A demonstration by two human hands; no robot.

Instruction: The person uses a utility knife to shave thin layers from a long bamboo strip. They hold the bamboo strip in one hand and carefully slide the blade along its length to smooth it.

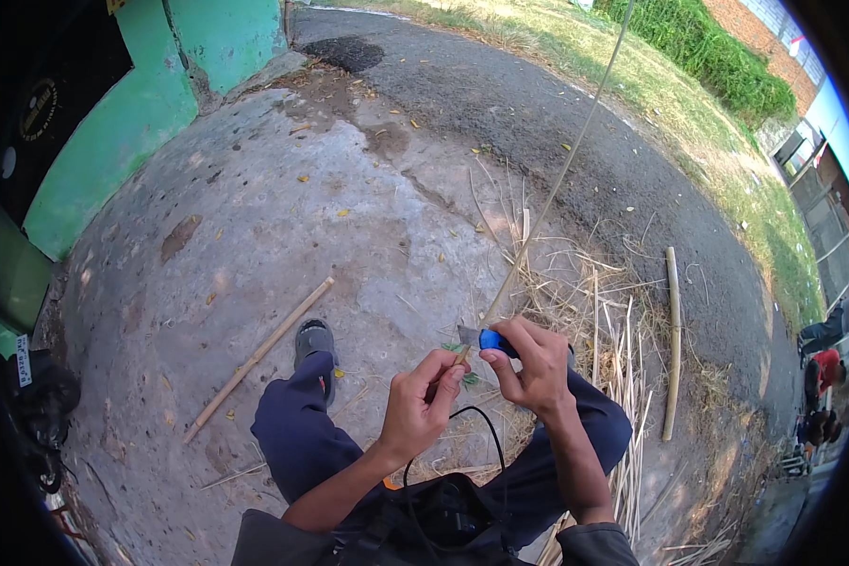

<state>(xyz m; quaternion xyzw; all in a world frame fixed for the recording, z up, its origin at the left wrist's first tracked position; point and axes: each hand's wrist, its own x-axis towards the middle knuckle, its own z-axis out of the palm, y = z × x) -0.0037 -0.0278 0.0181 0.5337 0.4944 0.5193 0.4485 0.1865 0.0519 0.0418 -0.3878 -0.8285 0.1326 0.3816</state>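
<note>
My right hand (536, 366) grips a knife with a blue handle (493, 340), its short blade pointing left against a long thin bamboo strip (557, 184). The strip runs from my hands up and away to the top of the view. My left hand (423, 401) pinches the strip's near end just below the blade. Both hands are over my knees in dark blue trousers (297, 434), and I am seated low on the ground.
Split bamboo slivers and shavings (613, 349) lie piled on the concrete at my right. A thick bamboo piece (672, 340) lies further right, a thin stick (259, 357) to the left. A green wall (113, 132) stands far left; a road and grass lie beyond.
</note>
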